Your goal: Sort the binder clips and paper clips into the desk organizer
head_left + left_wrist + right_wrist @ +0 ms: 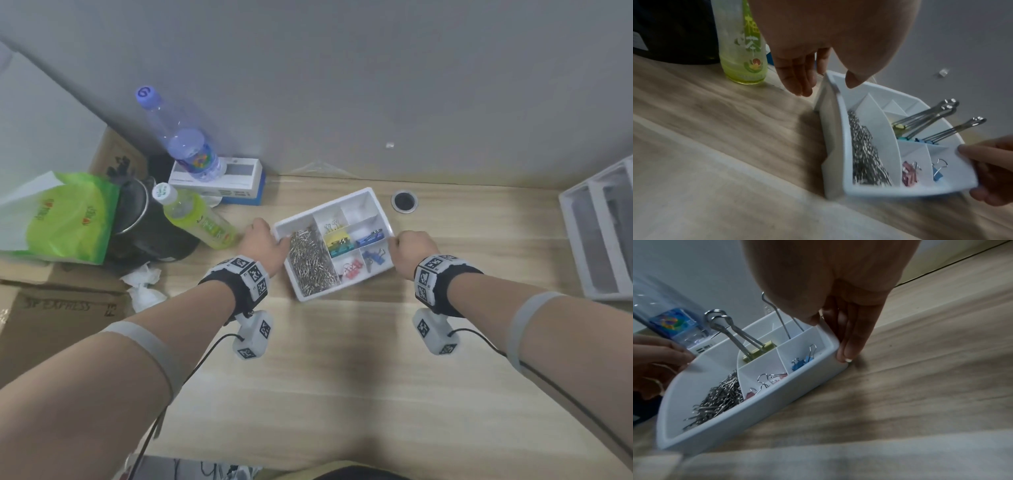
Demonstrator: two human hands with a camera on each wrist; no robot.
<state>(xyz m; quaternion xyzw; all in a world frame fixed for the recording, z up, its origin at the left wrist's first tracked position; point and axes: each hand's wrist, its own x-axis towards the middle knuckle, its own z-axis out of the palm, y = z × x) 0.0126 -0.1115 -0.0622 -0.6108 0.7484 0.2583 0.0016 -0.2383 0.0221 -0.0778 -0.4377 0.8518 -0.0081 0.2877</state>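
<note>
A white desk organizer sits on the wooden desk, turned at an angle. Its long left compartment holds a heap of silver paper clips. Smaller compartments hold large yellow and teal binder clips, blue ones, small blue ones and pink ones. My left hand holds the organizer's left end, thumb over the rim, fingers down the outside. My right hand pinches the right end, thumb on the rim, fingers along the outer wall.
Left of the organizer stand a green bottle, a clear water bottle on a white box, a black pot, a green bag and crumpled tissue. A cable hole lies behind; a grey tray is far right.
</note>
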